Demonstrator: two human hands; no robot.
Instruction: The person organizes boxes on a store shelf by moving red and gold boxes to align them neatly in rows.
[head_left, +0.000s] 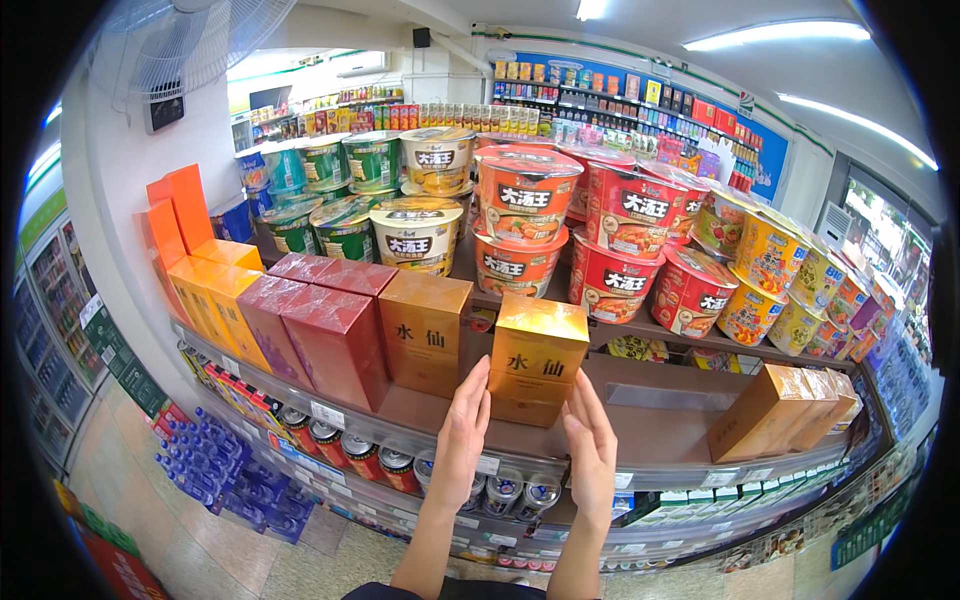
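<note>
Between my two hands stands a shiny gold carton (536, 367) with dark writing on its front, upright on a brown store shelf (637, 427). My left hand (466, 431) lies along the carton's left side, fingers straight. On the opposite side, my right hand (591, 442) has its fingers against the right edge. A matching gold carton (424, 330) stands to the left, a gap apart from the held one. Beyond that are dark red cartons (341, 337) in clear wrap. The lower back of the held carton is hidden.
Stacked instant noodle cups (525, 195) line the raised tier behind. Orange-yellow boxes (225, 292) stand at the shelf's left, several gold boxes (780, 412) at its right. Price tags run along the front edge. Drink cans (360, 450) fill the shelf below; bottled water packs (202, 457) sit on the floor.
</note>
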